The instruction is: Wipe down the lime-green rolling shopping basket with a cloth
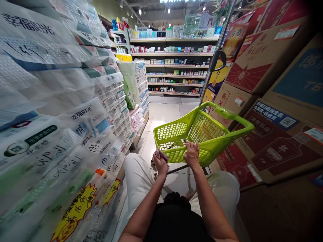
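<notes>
A lime-green plastic shopping cart (pixel 174 156) with lattice sides stands right in front of my knees, its handle toward the right. My right hand (pixel 192 154) is closed over the near rim of the basket. Against the same rim, farther left, my left hand (pixel 160 163) is closed around a crumpled greyish-pink cloth (pixel 165 155). Part of the cloth sticks out between the hand and the basket wall. Through the lattice, little of the basket's inside can be made out.
Tall stacks of plastic-wrapped tissue packs (pixel 83 114) with handwritten prices line the left. Cardboard cartons (pixel 254 57) are piled close on the right, beside a metal post (pixel 212 72). Shelves of small boxes and bottles (pixel 174 53) stand across the tiled floor (pixel 166 104) ahead.
</notes>
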`<move>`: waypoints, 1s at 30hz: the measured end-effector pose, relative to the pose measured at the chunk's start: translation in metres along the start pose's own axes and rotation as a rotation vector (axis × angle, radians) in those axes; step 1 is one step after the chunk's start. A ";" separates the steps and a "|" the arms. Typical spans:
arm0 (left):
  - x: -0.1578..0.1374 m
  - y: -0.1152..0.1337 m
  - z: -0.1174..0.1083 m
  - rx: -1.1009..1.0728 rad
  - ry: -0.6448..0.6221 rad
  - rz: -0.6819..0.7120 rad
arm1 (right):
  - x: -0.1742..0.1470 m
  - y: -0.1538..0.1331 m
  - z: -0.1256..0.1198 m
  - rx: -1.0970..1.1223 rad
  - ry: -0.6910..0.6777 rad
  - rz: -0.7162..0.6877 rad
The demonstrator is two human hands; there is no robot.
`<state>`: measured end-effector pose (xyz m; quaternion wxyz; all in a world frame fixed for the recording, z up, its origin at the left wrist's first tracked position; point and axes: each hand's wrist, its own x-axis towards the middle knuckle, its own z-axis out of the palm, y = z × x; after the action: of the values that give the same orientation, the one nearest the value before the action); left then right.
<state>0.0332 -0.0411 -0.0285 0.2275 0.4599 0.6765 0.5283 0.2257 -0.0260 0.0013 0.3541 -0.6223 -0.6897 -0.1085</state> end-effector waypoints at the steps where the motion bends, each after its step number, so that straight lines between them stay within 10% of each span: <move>1: -0.008 0.000 0.003 -0.009 0.028 -0.028 | -0.001 0.002 -0.001 -0.006 -0.004 -0.003; 5: -0.024 0.006 0.012 -0.001 0.110 -0.050 | -0.003 0.003 -0.002 -0.017 -0.019 -0.029; 17: -0.038 -0.004 0.017 0.100 0.058 0.578 | -0.004 0.013 0.005 -0.005 -0.026 -0.052; 30: -0.029 -0.041 0.007 -0.059 0.087 0.561 | -0.005 0.001 -0.001 0.036 -0.021 -0.074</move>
<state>0.0365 -0.0632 -0.0740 0.0566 0.5993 0.5161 0.6093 0.2266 -0.0300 -0.0015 0.3536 -0.5909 -0.7179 -0.1025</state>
